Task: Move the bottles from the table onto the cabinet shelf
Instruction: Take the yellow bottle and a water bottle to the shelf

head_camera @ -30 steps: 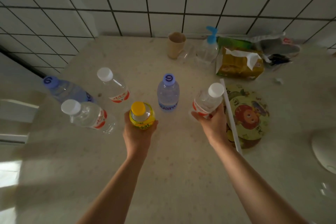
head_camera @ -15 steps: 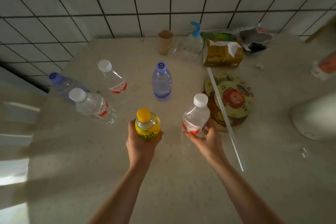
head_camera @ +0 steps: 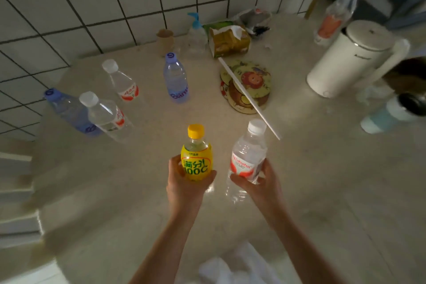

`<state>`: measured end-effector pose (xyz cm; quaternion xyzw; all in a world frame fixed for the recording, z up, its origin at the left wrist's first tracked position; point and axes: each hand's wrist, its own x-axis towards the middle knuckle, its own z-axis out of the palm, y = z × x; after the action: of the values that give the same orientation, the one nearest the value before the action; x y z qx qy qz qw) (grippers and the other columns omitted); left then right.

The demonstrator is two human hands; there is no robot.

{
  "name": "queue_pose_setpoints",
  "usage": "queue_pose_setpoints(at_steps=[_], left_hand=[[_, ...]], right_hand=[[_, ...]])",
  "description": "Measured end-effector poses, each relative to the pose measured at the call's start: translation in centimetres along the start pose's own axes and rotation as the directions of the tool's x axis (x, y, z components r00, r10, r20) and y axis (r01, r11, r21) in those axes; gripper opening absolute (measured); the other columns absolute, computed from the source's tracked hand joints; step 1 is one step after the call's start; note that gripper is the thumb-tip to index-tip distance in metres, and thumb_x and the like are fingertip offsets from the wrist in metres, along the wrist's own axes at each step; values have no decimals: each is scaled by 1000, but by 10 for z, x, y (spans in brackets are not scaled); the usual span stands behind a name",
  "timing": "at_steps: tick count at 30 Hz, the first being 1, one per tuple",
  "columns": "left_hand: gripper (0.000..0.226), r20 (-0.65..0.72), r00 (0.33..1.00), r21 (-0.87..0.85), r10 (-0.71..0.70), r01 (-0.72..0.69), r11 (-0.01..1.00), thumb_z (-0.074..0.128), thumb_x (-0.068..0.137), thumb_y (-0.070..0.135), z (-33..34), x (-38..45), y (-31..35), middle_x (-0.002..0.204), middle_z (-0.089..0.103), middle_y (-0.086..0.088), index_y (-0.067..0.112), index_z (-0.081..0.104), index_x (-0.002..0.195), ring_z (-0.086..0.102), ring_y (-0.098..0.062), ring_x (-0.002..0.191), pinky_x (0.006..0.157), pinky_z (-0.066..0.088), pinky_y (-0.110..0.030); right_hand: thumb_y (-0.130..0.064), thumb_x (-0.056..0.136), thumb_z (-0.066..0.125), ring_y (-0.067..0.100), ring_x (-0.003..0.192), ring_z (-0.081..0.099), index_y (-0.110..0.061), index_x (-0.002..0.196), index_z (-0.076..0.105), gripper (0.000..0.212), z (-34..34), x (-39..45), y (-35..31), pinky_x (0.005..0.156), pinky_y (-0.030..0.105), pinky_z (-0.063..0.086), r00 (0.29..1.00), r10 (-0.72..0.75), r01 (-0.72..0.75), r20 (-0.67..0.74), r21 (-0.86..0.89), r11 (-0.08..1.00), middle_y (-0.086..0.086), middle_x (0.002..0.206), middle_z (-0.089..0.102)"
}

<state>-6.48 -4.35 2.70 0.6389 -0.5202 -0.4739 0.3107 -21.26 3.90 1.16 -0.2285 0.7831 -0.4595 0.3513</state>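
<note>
My left hand point(head_camera: 184, 188) grips a small yellow bottle point(head_camera: 196, 157) with a yellow cap, held upright above the beige table point(head_camera: 115, 203). My right hand point(head_camera: 262, 185) grips a clear white-capped water bottle point(head_camera: 247, 157) with a red label, tilted slightly. Several more bottles stand on the table: a blue-capped one point(head_camera: 175, 79) in the middle, a white-capped one point(head_camera: 122, 83) behind left, and at far left another white-capped one point(head_camera: 105, 115) beside a blue-capped one point(head_camera: 69, 112). No cabinet shelf is in view.
A white kettle point(head_camera: 345, 60) stands at the right, a pale blue cup point(head_camera: 382, 117) in front of it. Cartoon coasters point(head_camera: 251, 80) carry a long white stick point(head_camera: 249, 97). A tissue pack point(head_camera: 230, 40), pump bottle point(head_camera: 196, 34) and paper cup point(head_camera: 164, 41) line the tiled wall.
Both hands have drawn back toward me with their bottles lifted off the table. The view has swung right, bringing the kettle and the cup into sight.
</note>
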Motion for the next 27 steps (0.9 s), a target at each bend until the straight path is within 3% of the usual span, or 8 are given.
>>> queue_pose_setpoints(at_steps=[3,7,11,15,18,23,27], left_hand=[[60,82,995,-10,63,-62,998,91,55,15,-5,-22,-5,84,65,8,27,52,99,65,-14,76,65,51,-31],[58,213,972,-7,100,-101,995,91,55,14,-2,-53,-11,82,67,3,27,52,96,66,-20,73,66,54,-37],[59,367,919,-12,145,-151,988,91,56,12,16,-84,-7,84,68,-2,20,54,101,68,-24,76,65,56,-37],[59,498,849,-7,178,-202,979,91,57,15,38,-116,-1,86,68,4,26,53,101,69,-19,79,68,57,-38],[59,593,782,15,193,-250,968,91,56,20,57,-149,-2,86,68,7,30,52,99,68,-15,79,73,58,-48],[60,741,634,10,222,-341,940,86,44,39,92,-233,-8,83,67,11,35,51,92,68,-20,78,68,57,-54],[59,848,479,-12,229,-413,911,91,53,23,113,-320,-22,86,69,5,26,53,98,69,-20,78,69,58,-52]], right_hand=[[-48,44,85,15,86,71,-35,98,61,61,-7,-39,13,83,49,56,994,56,-47,-97,90,995,-10,92,74],[-28,56,89,17,86,72,-32,98,63,50,-28,-90,23,86,52,55,977,126,-83,-174,238,968,-6,92,74],[-44,52,85,15,86,72,-35,101,60,55,-58,-129,35,87,50,55,950,186,-119,-250,262,958,-7,93,74],[-42,54,84,17,86,71,-34,101,62,53,-88,-160,49,84,47,56,907,211,-109,-365,282,953,-6,93,74],[-35,56,87,20,87,70,-29,101,63,51,-113,-191,67,83,44,57,858,232,-80,-458,329,941,-3,94,73],[-22,62,89,14,87,66,-26,98,61,46,-161,-262,107,74,21,51,738,313,-58,-597,406,912,-7,93,70],[-39,56,87,18,88,67,-25,96,58,52,-202,-331,148,83,41,55,621,381,-70,-685,436,897,-4,95,70]])
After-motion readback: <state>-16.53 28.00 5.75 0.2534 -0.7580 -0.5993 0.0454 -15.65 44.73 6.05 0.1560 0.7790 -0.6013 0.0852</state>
